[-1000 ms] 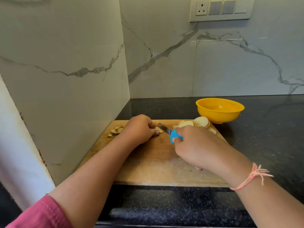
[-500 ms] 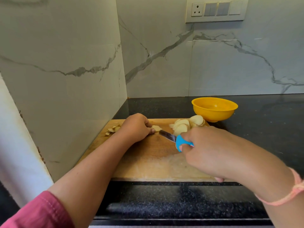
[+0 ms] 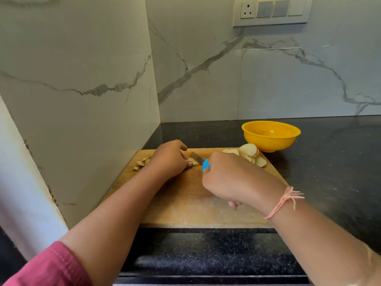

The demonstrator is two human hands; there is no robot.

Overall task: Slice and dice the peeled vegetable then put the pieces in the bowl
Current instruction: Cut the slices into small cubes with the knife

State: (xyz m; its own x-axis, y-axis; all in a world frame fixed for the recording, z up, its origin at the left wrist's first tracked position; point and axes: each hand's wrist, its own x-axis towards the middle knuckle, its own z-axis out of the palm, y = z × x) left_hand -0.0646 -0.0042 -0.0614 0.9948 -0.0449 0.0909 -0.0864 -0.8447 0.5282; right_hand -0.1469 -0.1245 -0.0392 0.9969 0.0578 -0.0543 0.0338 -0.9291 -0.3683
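The piece point(image 3: 193, 161) you're cutting lies on the board point(image 3: 185, 203), toward its far edge and left of middle. It is pale and mostly hidden under your left hand point(image 3: 169, 159). That hand is curled down over it, with the fingertips and thumb pinning it to the wood. Your right hand point(image 3: 231, 178) is clenched round the blue handle of the knife point(image 3: 197, 158), and only the handle's front end shows past your knuckles. The blade points away and to the left, its tip at the piece, right beside your left fingers. This view doesn't show whether the edge has entered the piece.

A small heap of dice point(image 3: 142, 163) sits at the board's far left corner, just beyond your left wrist. At the far right corner, a pile of round slices point(image 3: 248, 154) lies overlapping, just past your right knuckles. The yellow bowl point(image 3: 271, 139) stands upright on the black counter point(image 3: 329, 172), off the board and close to the slices.

The board sits in the corner where two marble walls point(image 3: 82, 79) meet. A socket panel point(image 3: 270, 11) is mounted high on the back wall. You wear a pink thread bracelet point(image 3: 284, 201) on your right wrist and a pink sleeve point(image 3: 51, 267) on your left arm.
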